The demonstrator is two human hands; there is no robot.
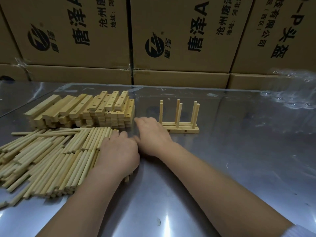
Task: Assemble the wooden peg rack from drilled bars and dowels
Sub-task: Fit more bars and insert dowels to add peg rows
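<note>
Cardboard boxes [179,40] with printed lettering wall off the back of our shiny metal table [222,168], which lies under clear film. One rack [183,130] stands finished just beyond the knuckles of our right hand [150,134]: two bars side by side with six dowels upright in them. So we judge that a fresh rack is being started and that parts are now being gathered. Our left hand [118,151] lies on the near edge of the loose dowels [51,154], its fingers [112,136] bent down over them. A dowel end peeks out under the heel of the palm, so it probably has some, but the grip itself is hidden and we cannot tell. Our right hand is blurred, its fingers [139,120] stretched out loosely with nothing seen in them. They point at the stack of drilled bars [89,110], which sits just past their tips and behind the left fingers. Next we would need to lift one bar off the stack, lay it holes-up on bare table near the right fingers, then seat each dowel straight in a hole.
</note>
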